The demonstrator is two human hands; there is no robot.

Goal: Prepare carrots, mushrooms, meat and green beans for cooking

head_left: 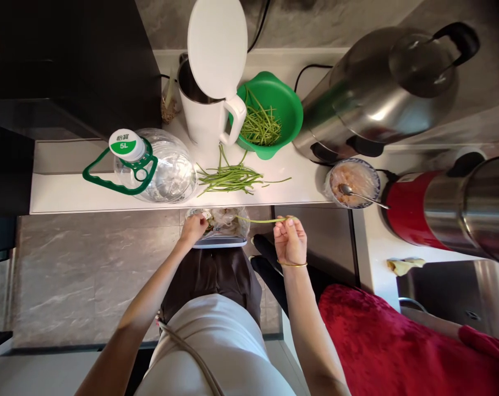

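My right hand (290,239) pinches one end of a long, thin green vegetable stem (262,221), which stretches out level to the left. Closed fingers show on my left hand (195,228), over the left side of a lined waste bin (222,242); what they hold, if anything, I cannot make out. Ahead on the white counter (299,187) lies a loose pile of similar green stems (230,179). Cut stems fill part of a green bowl (288,104) behind the pile.
A large water bottle (166,170) and an open white kettle (202,118) stand left. At right are a steel flask (348,104), a bowl with a spoon (354,181), a red-and-steel appliance (414,209) and a sink (447,291). A person in a red garment (368,335) stands close on the right.
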